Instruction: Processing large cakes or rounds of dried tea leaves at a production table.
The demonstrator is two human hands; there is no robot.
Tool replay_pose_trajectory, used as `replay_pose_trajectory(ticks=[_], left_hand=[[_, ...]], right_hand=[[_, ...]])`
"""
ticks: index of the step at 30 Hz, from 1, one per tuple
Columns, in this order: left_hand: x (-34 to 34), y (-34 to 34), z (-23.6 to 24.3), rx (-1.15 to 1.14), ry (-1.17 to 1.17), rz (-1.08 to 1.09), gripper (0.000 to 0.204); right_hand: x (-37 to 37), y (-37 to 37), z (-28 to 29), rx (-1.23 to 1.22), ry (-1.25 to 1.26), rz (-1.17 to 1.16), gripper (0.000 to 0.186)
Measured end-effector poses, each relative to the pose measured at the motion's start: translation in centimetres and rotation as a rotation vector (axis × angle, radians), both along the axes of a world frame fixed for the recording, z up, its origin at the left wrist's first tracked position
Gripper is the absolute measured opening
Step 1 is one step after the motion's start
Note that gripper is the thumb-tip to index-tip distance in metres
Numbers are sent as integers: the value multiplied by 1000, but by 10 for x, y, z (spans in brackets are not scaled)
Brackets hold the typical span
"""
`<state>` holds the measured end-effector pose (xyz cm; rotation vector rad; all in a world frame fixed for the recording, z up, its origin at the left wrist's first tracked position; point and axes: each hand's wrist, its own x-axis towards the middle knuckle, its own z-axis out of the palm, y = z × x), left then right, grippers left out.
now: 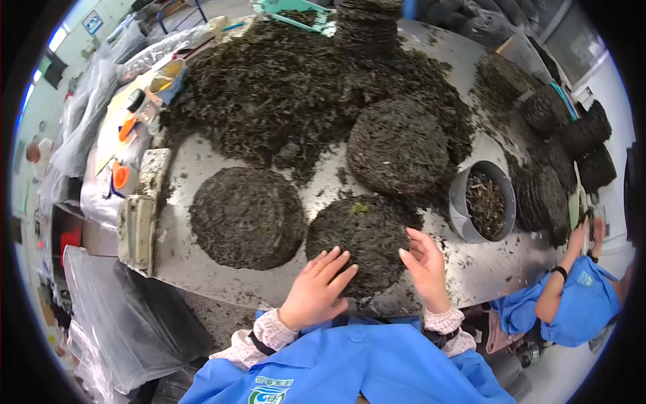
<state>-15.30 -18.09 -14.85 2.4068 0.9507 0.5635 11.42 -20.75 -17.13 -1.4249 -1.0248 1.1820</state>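
Right in front of me lies a round, dark cake of dried seaweed (363, 246) with a small yellow-green spot near its top. My left hand (316, 291) rests on its lower left edge, fingers stretched out. By the right edge is my right hand (426, 269), its fingers slightly bent and the thumb apart from them; nothing shows in it. Another round seaweed cake (247, 217) lies flat to the left. Behind and to the right, a thicker round seaweed cake or stack (398, 146) sits against the loose heap of dark seaweed (269, 87).
A grey round tub (461, 205) of brownish scraps stands on the metal table (222, 286). Stacks of seaweed cakes (540, 202) line the right side, near a co-worker's arm (562, 279). A tall seaweed stack (367, 30) and a green basket (272, 8) stand behind the heap.
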Motion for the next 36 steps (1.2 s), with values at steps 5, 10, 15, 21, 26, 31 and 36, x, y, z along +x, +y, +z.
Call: replay_pose_trajectory(ticks=[5, 10, 15, 21, 26, 31, 36], left_hand=[[-1, 4, 9, 131, -172, -6, 65], [-4, -16, 26, -241, -765, 672, 28], [4, -13, -15, -1190, -1126, 583, 31], [-1, -13, -15, -1253, -1171, 617, 33], [-2, -10, -12, -1230, -1150, 609, 44], [-5, -12, -15, -1208, -1152, 613, 44], [-4, -12, -11, -1189, -1153, 561, 43]], right_hand=[[10, -9, 12, -145, 104, -107, 38], [17, -15, 2, -114, 82, -38, 37], [14, -18, -5, -9, -68, -113, 30], [6, -11, 15, 120, -453, -58, 27], [3, -9, 16, 155, -594, -25, 27], [5, -10, 16, 174, -598, -43, 25], [4, -11, 23, 226, -598, -19, 23]])
